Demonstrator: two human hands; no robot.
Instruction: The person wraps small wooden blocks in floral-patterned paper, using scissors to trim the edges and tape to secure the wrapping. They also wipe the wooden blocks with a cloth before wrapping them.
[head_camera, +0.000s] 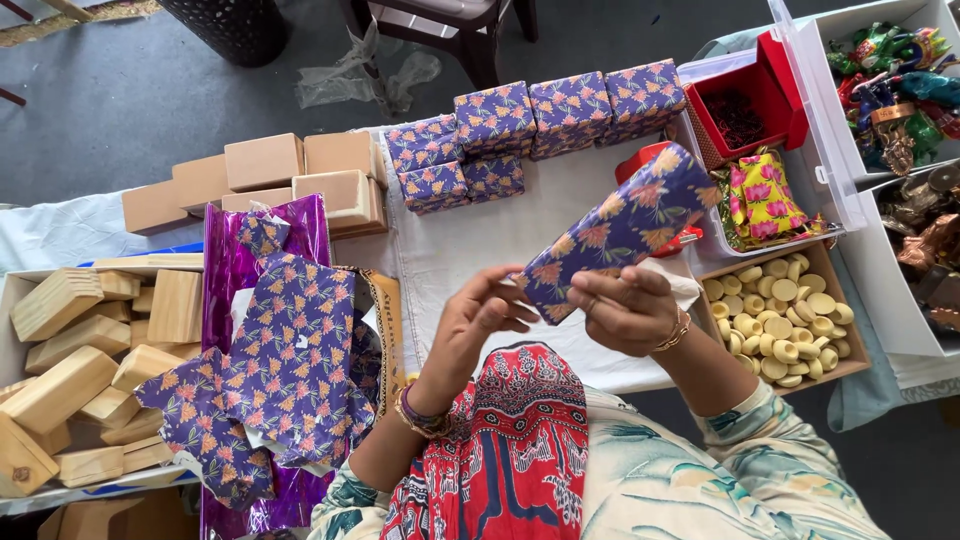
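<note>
While both hands work above it, the white-covered table carries, largest first: plain wooden blocks in a tray at 9 o'clock; purple floral wrapping paper at 8 o'clock; finished wrapped boxes at 12 o'clock; yellow discs at 3 o'clock. Wrapped block: long, purple paper with orange flowers, tilted towards 1 o'clock, lifted clear of the table at centre. Right hand grips its lower end; left hand pinches the end fold with its fingertips. Risk, as judged: the end fold may spring open or crease if the pinch slackens; a one-ended grip may let the block tip.
</note>
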